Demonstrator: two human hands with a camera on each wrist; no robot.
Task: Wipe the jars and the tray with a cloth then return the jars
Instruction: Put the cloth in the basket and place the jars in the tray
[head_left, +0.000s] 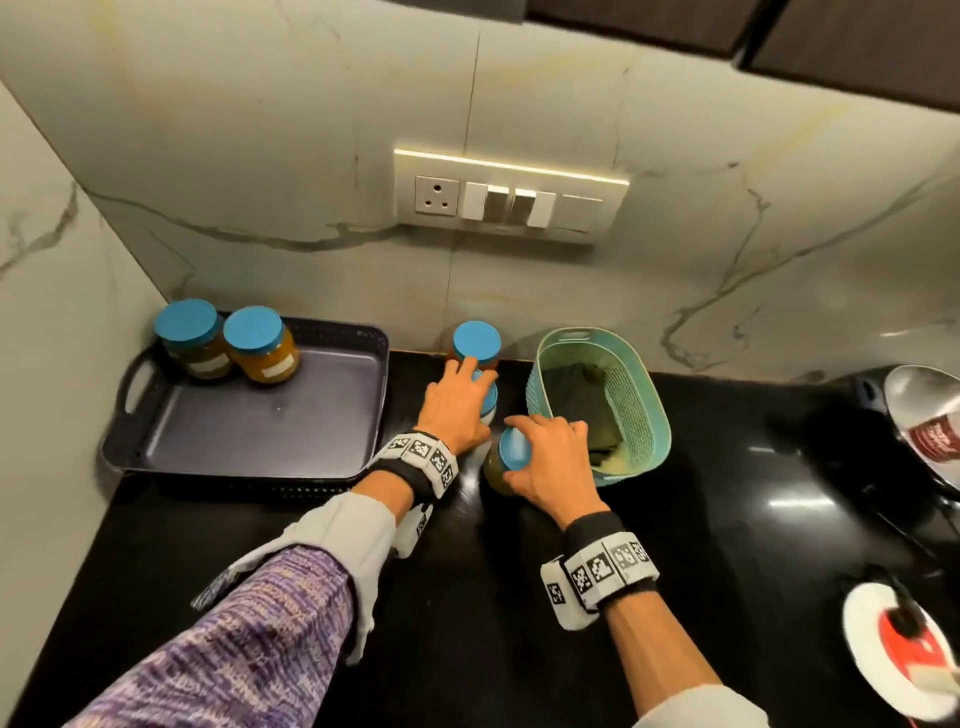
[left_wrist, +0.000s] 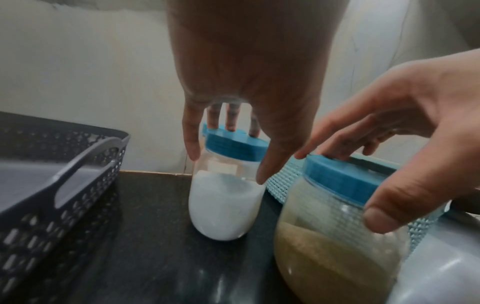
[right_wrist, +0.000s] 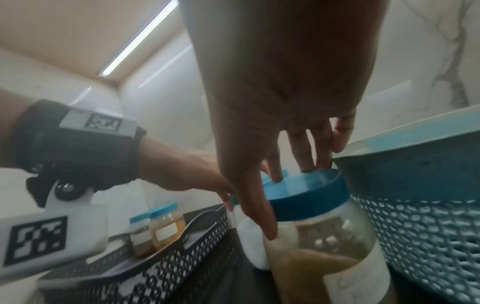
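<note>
5 blue-lidded jars: 2 in the back-left corner of the dark tray, 3 on the black counter between tray and teal basket. Left hand grips the white-filled jar from above, fingers curled round its lid. Right hand likewise grips the tan-filled jar; back jar untouched
</note>
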